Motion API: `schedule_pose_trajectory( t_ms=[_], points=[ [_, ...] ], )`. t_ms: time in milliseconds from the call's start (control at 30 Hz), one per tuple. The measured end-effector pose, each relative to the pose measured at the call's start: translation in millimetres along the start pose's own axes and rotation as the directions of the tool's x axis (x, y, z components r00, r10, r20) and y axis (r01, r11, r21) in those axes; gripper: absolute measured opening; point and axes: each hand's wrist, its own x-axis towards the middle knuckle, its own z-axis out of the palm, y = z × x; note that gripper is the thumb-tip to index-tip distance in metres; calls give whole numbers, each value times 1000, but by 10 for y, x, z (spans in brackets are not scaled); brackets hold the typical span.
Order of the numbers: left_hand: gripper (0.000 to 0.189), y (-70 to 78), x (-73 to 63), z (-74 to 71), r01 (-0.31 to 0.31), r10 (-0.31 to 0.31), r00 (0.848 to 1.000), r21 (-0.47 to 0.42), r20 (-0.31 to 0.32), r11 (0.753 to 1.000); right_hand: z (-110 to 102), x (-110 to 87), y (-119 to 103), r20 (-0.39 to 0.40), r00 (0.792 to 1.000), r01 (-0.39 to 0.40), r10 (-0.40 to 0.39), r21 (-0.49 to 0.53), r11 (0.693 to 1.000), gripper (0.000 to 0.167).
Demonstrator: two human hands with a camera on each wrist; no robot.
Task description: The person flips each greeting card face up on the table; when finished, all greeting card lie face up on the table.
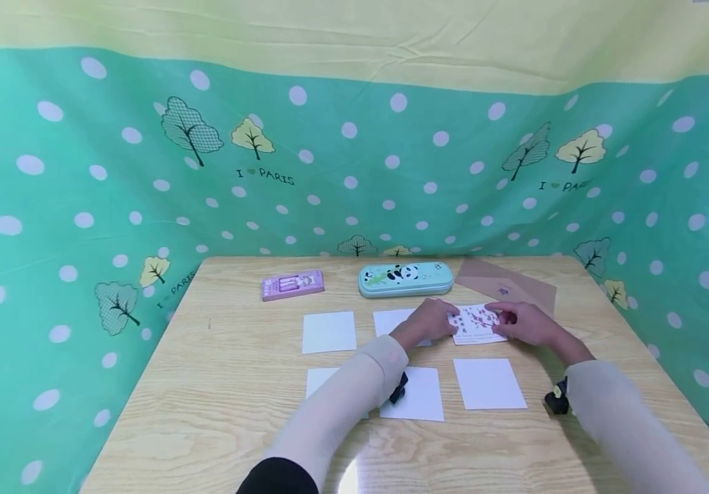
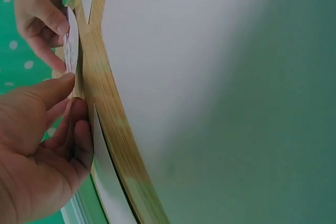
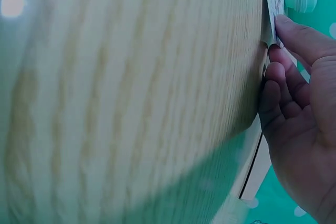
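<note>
A white card [image 1: 476, 325] printed with red blossoms and small writing spans the gap between both hands, towards the right of the table. My left hand [image 1: 428, 321] pinches its left edge between thumb and fingers; the left wrist view shows this card [image 2: 72, 38] nearly edge-on. At the opposite edge, my right hand [image 1: 529, 324] grips it with the thumb on the printed face and fingers curled behind. In the right wrist view the card [image 3: 275, 3] looks slightly raised off the wood. Below it in the head view lies a blank white square [image 1: 489, 384].
More blank white squares [image 1: 328, 333] lie in two rows, some partly under my left arm. Along the back stand a purple box [image 1: 293, 285] and a mint panda pencil case [image 1: 405, 280]. A brown envelope [image 1: 515, 287] lies behind my right hand. A polka-dot curtain [image 1: 354, 158] borders the table.
</note>
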Motion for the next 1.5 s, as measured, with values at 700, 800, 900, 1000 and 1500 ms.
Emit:
schedule_pose_trajectory(
  t_ms=[700,800,900,1000,1500],
  points=[
    [37,-20,-109,63,-121,122,992,77,-15,990,-65,-144,-82,2,999,50,-50,-3,999,53],
    [39,-22,-209,96,-174,173,985,80,21,981,-71,-242,-93,-11,998,67,-67,14,998,52],
    [41,-8,-322,123,-213,206,976,108,72,971,-61,-342,-113,-6,998,60,-60,39,997,53],
    [42,6,-423,151,-241,226,968,152,107,959,-28,-439,-141,14,998,57,-58,71,996,54],
    [54,88,-668,230,-268,236,959,236,155,934,108,-797,-179,79,993,74,-84,117,990,58]
  ],
)
